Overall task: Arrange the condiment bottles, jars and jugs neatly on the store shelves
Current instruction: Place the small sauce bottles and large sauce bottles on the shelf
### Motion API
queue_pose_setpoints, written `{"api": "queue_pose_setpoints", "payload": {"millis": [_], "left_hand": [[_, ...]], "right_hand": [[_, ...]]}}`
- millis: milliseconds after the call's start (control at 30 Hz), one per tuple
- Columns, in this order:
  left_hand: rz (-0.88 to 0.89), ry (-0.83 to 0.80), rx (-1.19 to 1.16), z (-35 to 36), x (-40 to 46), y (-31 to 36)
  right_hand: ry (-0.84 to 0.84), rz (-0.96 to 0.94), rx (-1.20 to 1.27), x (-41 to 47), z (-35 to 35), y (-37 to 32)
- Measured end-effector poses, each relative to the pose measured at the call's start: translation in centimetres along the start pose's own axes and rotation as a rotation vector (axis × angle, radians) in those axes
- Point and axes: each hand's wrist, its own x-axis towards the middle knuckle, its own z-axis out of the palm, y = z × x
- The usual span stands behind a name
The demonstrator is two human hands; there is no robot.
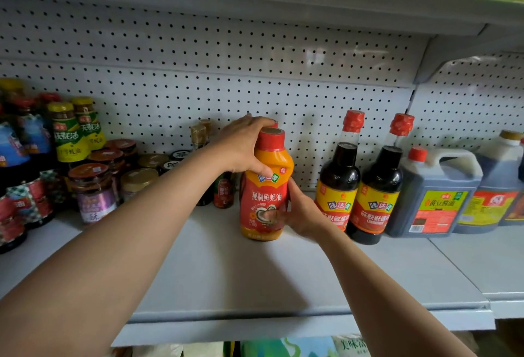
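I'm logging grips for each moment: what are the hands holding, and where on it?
Both hold the orange oyster sauce bottle: left hand round its neck, right hand at its lower body.

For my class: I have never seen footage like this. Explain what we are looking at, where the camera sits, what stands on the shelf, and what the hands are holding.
There is no machine here: a person wears one camera on the head, looking forward and down at their own bare arms. The left hand grips the neck of an orange and red sauce bottle, while the right hand holds its lower side. The bottle stands on a white store shelf with a pegboard back. To its right stand two dark soy sauce bottles and plastic jugs. To its left are small jars and green-labelled bottles.
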Motion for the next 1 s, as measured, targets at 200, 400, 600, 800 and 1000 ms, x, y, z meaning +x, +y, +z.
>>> {"api": "queue_pose_setpoints", "payload": {"millis": [200, 400, 600, 800, 1000], "left_hand": [[-0.063, -0.001, 0.136, 0.8, 2.5, -1.5], [-0.032, -0.005, 0.178, 1.2, 5.3, -4.0], [-0.025, -0.013, 0.163, 1.5, 6.6, -5.2], [-0.013, -0.001, 0.128, 1.7, 6.3, -5.3], [-0.013, 0.000, 0.136, 1.9, 6.4, -5.4]], "right_hand": [[0.003, 0.027, 0.079, 3.4, -0.1, 0.9], [0.049, 0.065, 0.102, 7.1, 0.4, 1.5], [0.041, 0.066, 0.133, 8.4, 0.5, 1.8], [0.037, 0.083, 0.134, 8.0, 0.7, 1.3], [0.027, 0.072, 0.122, 8.0, 0.8, 1.1]]}}
